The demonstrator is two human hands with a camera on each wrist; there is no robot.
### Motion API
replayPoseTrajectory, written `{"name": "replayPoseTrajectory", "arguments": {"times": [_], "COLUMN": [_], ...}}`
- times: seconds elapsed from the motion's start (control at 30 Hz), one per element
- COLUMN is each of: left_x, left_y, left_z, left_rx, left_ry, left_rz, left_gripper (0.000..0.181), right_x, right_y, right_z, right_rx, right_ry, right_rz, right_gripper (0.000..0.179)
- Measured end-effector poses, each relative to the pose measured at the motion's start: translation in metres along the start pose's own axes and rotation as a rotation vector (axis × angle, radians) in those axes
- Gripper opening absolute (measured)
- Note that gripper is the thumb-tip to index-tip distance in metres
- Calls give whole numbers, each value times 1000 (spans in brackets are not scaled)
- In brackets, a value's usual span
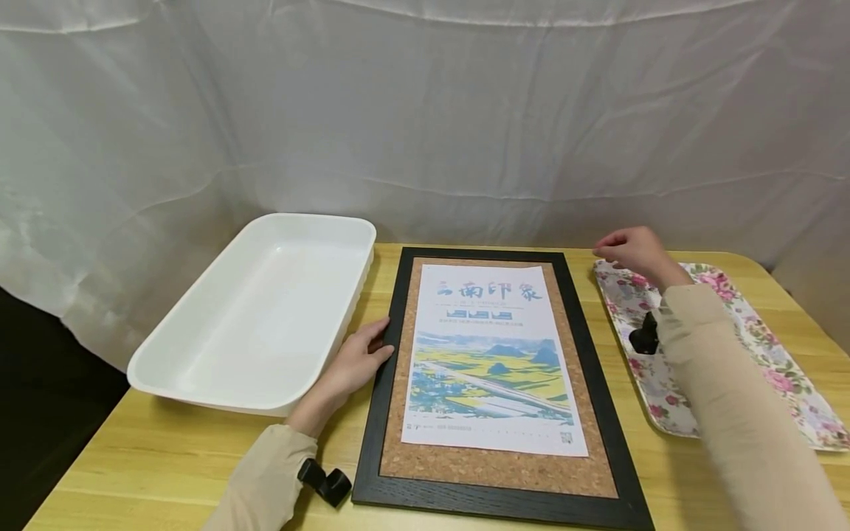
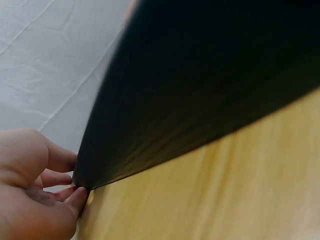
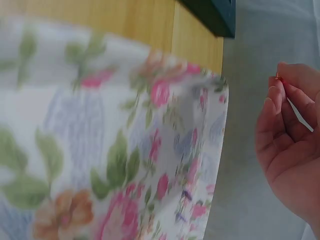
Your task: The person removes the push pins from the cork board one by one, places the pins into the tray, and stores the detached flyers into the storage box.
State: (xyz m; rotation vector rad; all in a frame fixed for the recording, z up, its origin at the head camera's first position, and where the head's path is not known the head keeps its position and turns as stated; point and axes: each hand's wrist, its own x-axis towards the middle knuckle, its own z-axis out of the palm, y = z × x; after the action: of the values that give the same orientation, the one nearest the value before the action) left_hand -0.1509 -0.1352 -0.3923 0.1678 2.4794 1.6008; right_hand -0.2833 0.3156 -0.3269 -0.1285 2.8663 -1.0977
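In the head view, a black-framed cork board (image 1: 499, 483) lies flat on the table with a printed landscape poster (image 1: 491, 369) on it. My left hand (image 1: 358, 359) touches the frame's left side with its fingertips and thumb, seen close up in the left wrist view beside the dark frame edge (image 2: 150, 120). Above the far left corner of the floral tray (image 1: 783, 369), my right hand (image 1: 637, 252) is raised. Its thumb and fingertips pinch a tiny reddish-orange thumbtack (image 3: 278, 77), mostly hidden by the fingers.
A large white plastic tray (image 1: 255, 310) stands left of the board, close by my left forearm. Small dark bits (image 3: 186, 195) show inside the floral tray. Behind the wooden table (image 1: 119, 457) hangs a pale grey curtain (image 1: 425, 118).
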Motion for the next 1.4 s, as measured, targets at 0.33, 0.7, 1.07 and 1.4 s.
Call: {"name": "replayPoseTrajectory", "arguments": {"times": [0.33, 0.7, 1.07, 1.4], "left_x": [1, 1, 2, 3], "left_y": [1, 0, 2, 4], "left_z": [1, 1, 1, 2], "left_rx": [1, 1, 7, 2], "left_ry": [0, 1, 0, 3], "left_rz": [0, 2, 5, 8], "left_gripper": [56, 55, 56, 55], "right_x": [-16, -28, -39, -46], "right_y": [27, 57, 80, 99], "right_z": [-18, -32, -42, -49], "right_rx": [-11, -44, -13, 14], "right_ry": [-6, 35, 62, 69], "right_rz": [56, 78, 142, 268], "right_gripper": [47, 46, 52, 59]}}
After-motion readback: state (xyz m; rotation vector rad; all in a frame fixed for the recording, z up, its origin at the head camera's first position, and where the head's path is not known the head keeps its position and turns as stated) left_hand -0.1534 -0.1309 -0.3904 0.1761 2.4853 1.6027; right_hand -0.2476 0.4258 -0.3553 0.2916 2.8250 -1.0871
